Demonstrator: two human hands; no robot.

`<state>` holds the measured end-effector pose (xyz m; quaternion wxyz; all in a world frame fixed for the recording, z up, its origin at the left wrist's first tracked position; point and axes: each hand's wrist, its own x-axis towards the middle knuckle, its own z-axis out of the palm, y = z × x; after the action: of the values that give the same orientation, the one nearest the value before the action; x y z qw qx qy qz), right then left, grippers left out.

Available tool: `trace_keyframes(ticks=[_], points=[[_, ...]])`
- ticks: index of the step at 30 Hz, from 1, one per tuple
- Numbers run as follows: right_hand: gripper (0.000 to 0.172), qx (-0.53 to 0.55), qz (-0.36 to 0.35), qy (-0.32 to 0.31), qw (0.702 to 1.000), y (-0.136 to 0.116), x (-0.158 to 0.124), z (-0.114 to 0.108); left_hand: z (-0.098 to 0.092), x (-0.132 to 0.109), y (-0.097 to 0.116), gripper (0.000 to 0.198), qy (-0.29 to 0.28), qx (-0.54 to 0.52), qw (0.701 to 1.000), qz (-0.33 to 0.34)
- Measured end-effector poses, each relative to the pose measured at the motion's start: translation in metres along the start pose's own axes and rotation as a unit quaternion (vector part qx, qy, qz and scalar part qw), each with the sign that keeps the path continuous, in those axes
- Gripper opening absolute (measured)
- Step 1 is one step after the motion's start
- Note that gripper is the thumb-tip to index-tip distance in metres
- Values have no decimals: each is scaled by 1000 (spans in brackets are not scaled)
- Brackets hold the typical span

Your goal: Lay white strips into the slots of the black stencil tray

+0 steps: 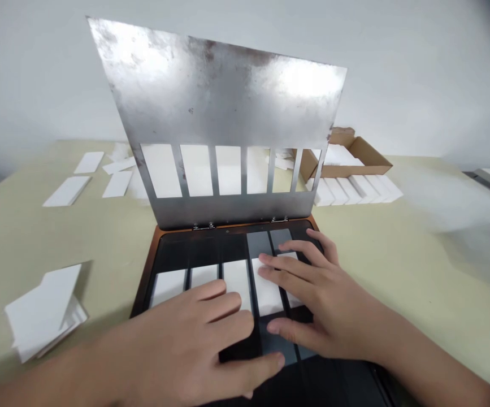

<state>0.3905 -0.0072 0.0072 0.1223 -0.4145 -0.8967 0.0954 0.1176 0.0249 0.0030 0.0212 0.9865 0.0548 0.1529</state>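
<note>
The left hand (172,339) and right hand (316,299) rest flat with fingers spread and open, not gripping, on white rectangular strips (265,288) set in the black slotted tray (143,288). The strips are judged light, thin and stiff, best taken by their long edges. A loose white card stack (43,314) is left of the tray; a hinged steel stencil plate (215,96) is raised behind it, with a cardboard box (355,152) farther back.

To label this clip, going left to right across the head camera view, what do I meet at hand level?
loose stack of white sheets → left hand → right hand
</note>
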Motion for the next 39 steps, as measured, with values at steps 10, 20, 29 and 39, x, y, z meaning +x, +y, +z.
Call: trace_keyframes(ticks=[10,20,29,39], points=[[89,13,-8,-17,1000,1,-1,-4,3,-2,0,45,10,33,998,-56],[42,36,50,24,998,-6,7,3,-3,-2,3,27,76,64,995,-25],[35,33,51,36,998,-4,8,6,5,0,3,42,10,37,998,-42],[32,24,44,51,997,1,9,9,13,0,8,48,-18,40,998,-49]])
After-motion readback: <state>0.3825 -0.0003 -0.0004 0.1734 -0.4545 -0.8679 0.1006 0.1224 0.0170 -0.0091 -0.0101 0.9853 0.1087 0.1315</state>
